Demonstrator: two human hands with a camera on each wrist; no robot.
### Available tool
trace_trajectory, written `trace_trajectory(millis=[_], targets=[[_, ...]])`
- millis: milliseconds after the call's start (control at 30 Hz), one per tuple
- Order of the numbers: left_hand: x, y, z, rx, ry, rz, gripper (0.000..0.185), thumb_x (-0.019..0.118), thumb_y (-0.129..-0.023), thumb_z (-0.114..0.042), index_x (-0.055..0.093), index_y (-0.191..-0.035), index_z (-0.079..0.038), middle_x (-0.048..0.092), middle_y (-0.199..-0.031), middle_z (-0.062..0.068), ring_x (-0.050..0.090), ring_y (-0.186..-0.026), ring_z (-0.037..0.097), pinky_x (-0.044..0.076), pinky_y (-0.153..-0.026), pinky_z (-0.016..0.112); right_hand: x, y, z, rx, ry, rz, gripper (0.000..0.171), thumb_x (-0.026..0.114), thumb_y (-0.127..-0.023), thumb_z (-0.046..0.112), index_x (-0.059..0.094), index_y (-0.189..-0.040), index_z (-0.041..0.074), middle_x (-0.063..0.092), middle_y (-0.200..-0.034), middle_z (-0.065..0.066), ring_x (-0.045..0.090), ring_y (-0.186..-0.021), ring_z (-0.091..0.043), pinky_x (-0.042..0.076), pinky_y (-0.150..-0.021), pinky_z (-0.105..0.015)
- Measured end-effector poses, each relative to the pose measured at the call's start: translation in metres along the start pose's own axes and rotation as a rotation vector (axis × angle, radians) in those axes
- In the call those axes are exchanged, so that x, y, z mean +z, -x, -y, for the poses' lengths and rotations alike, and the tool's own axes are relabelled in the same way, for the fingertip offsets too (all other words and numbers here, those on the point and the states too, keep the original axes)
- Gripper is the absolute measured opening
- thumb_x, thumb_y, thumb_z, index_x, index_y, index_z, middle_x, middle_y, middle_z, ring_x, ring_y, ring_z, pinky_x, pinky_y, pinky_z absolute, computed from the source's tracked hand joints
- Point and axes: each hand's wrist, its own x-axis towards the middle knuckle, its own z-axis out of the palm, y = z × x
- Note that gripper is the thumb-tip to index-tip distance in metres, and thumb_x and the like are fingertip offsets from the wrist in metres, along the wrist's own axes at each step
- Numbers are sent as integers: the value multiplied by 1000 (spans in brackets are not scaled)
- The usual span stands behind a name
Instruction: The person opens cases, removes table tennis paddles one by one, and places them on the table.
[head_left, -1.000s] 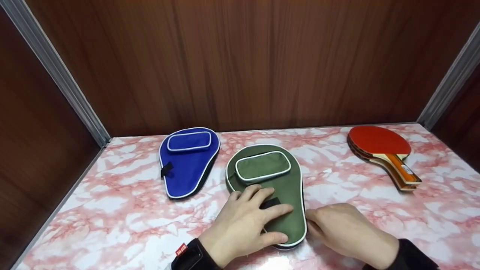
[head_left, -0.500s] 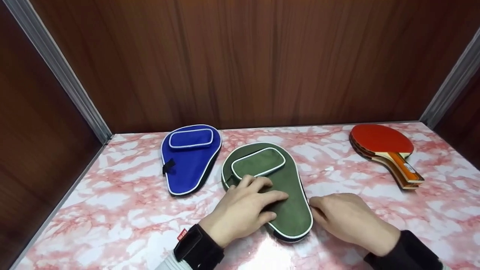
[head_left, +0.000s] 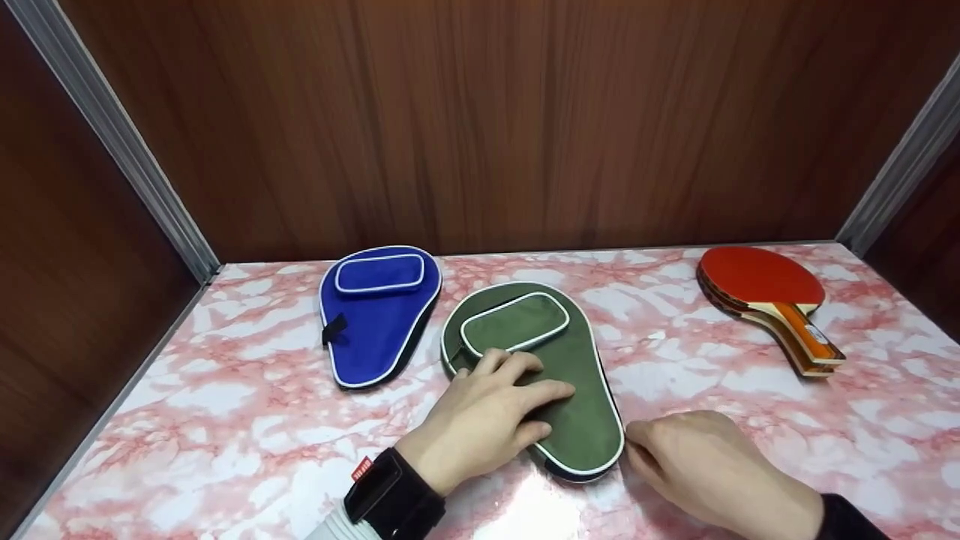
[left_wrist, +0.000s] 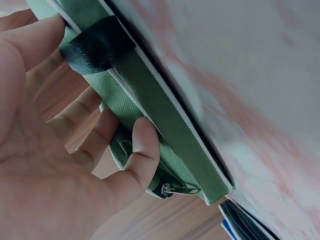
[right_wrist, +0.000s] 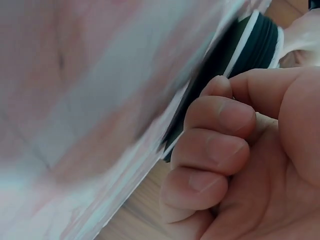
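On the tabletop: a pink-and-white marbled tabletop [head_left: 247, 420] inside a brown wood-panelled alcove carries everything.
Green case: one olive-green paddle case [head_left: 577, 375], teardrop-shaped, edged in white piping, with a piped rectangular pocket on its wide end; it lies flat near the middle of the tabletop, narrow end toward the person.
Strap and zipper: the left wrist view shows a dark webbing loop [left_wrist: 97, 47] on the case's edge and a metal zipper pull [left_wrist: 172, 189] near the fingertips.
Left hand: the left hand [head_left: 484, 424] lies palm-down on the green case just below the pocket, fingers spread and gently bent over the fabric, pressing rather than gripping.
Right hand: the right hand [head_left: 705, 465] sits at the case's narrow end on its right edge; the fingers [right_wrist: 220, 150] are curled in against the black-and-white rim, and whether they pinch it I cannot tell.
Blue case: one blue case [head_left: 375, 319] of the same shape, just left of the green one, apart from it.
Paddles: red-faced paddles [head_left: 765, 289] stacked at far right, well apart; the count in the stack is unclear.
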Motion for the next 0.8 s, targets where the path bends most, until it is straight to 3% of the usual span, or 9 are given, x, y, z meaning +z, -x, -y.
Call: trace_trajectory(millis=[133, 367, 567, 667, 800], targets=[[0, 0, 0, 7, -6, -6, 46, 77, -105, -34, 69, -149, -41, 61, -149, 0, 54, -131, 23, 55, -96, 62, -2, 4, 6, -6, 5, 21, 36, 74, -100, 24, 55, -70, 28, 40, -57, 16, 50, -52, -11, 38, -54, -38], [1, 0, 0, 12, -13, -13, 46, 77, -104, -34, 69, -149, -41, 61, -149, 0, 54, -131, 23, 56, -95, 61, -4, 11, 14, -72, -16, -30, 39, 75, -96, 25, 54, -65, 32, 42, -56, 19, 47, -51, -9, 38, -52, -37], [0, 0, 1, 10, -12, -12, 46, 76, -104, -35, 69, -150, -41, 61, -149, 0, 54, -131, 23, 56, -95, 62, -3, 9, 23, -67, -93, 59, 37, 76, -97, 28, 56, -67, 30, 43, -56, 18, 48, -52, -6, 38, -52, -36], [0, 0, 1, 6, -4, -11, 46, 76, -104, -34, 69, -150, -41, 61, -149, 0, 54, -132, 24, 55, -97, 65, 1, 8, 28, -105, -66, 26, 39, 77, -96, 29, 54, -66, 29, 43, -54, 17, 47, -49, -7, 37, -50, -35], [1, 0, 1, 14, -7, -20, 46, 77, -104, -34, 69, -149, -40, 62, -148, 0, 55, -131, 24, 55, -95, 63, 9, 9, 32, -183, 21, -116, 43, 81, -91, 27, 50, -62, 28, 42, -50, 15, 44, -45, -10, 33, -46, -35]])
